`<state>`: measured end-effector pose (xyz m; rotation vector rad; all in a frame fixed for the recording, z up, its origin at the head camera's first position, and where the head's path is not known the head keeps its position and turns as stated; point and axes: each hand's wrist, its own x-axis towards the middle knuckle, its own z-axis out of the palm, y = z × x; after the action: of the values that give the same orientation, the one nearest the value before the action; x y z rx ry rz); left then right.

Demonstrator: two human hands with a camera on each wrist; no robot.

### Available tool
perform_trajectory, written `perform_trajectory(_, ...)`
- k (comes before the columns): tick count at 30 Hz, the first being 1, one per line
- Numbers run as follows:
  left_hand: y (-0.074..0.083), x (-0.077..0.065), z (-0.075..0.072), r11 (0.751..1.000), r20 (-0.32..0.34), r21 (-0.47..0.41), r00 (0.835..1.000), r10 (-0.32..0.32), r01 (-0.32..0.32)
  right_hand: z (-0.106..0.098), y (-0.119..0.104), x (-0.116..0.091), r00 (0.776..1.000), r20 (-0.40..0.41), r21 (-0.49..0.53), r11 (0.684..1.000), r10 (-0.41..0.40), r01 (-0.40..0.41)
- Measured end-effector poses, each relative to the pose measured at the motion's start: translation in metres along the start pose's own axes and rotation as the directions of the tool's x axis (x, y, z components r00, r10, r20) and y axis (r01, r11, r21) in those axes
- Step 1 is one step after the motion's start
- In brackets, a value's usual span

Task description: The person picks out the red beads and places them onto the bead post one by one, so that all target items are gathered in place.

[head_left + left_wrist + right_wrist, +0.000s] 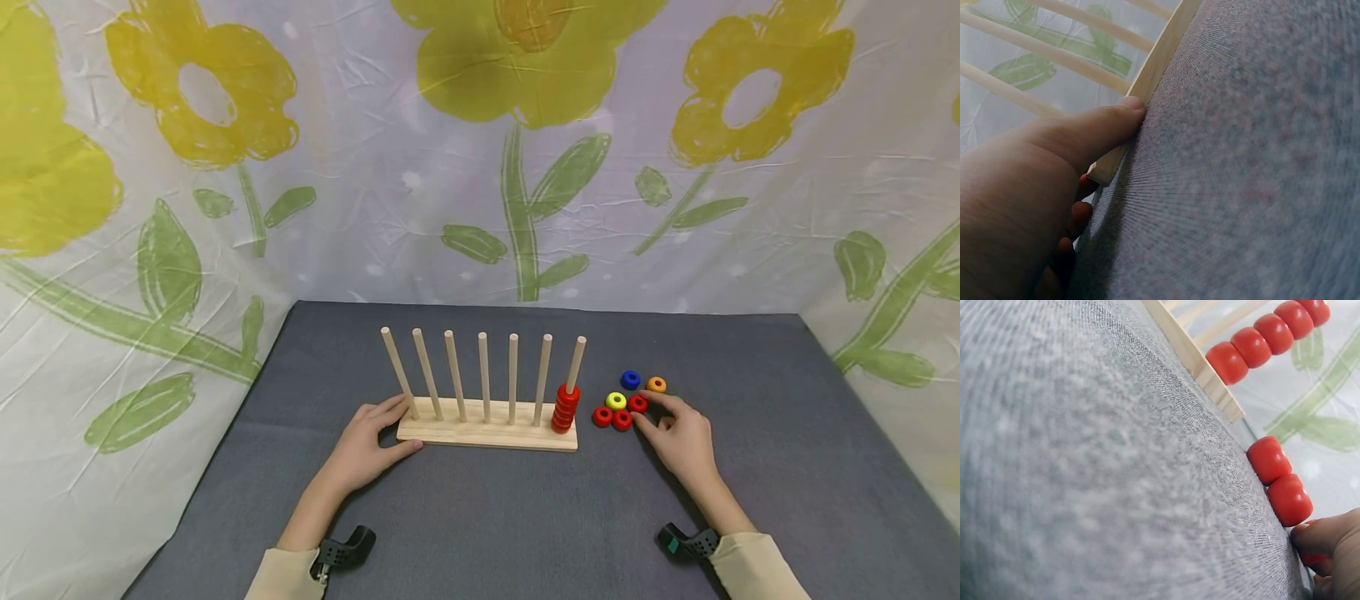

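Note:
A wooden peg stand (pixel 487 434) with a row of upright pegs sits on the table. My left hand (pixel 369 443) grips its left end, thumb (pixel 1113 122) along the front edge and fingers round behind. Several red beads (pixel 566 408) are stacked on the rightmost peg; the other pegs are bare. To the right of the stand my right hand (pixel 682 437) pinches a red bead (pixel 637 403) between thumb and forefinger, at the edge of a small group of loose beads. In the right wrist view that bead (pixel 1314 558) is partly hidden by the thumb.
Beside the pinched bead lie two more red beads (pixel 602 417), a yellow bead (pixel 616 401), a blue bead (pixel 630 380) and an orange bead (pixel 656 384). Dark grey cloth (pixel 487 517) covers the table. Behind it hangs a flower-printed curtain (pixel 360 208).

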<state>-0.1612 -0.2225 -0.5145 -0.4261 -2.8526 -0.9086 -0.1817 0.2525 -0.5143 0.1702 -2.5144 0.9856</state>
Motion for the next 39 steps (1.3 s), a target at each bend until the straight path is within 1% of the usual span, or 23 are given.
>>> perform_trajectory(9, 0.0012, -0.0001, -0.0005, 1.0, 0.002, 0.003, 1.0, -0.008, 0.008, 0.0016, 0.0017, 0.0008, 1.0, -0.005, -0.006, 1.0, -0.008, 0.008)
perform_trajectory(20, 0.0018, 0.0, -0.0012, 1.0, -0.002, 0.0, 1.0, -0.001, 0.001, 0.0018, 0.0027, 0.0006, 1.0, -0.013, 0.0, 1.0, -0.009, 0.009)
perform_trajectory(29, 0.0018, -0.0001, -0.0012, 1.0, -0.003, 0.006, 1.0, 0.002, -0.001, 0.0003, 0.0016, 0.0002, 0.999, -0.049, 0.054, 0.999, 0.005, -0.002)
perform_trajectory(39, 0.0015, -0.0005, -0.001, 1.0, 0.0, 0.011, 1.0, 0.005, -0.005, 0.0, 0.0016, -0.0011, 0.997, -0.072, 0.102, 0.995, -0.008, 0.016)
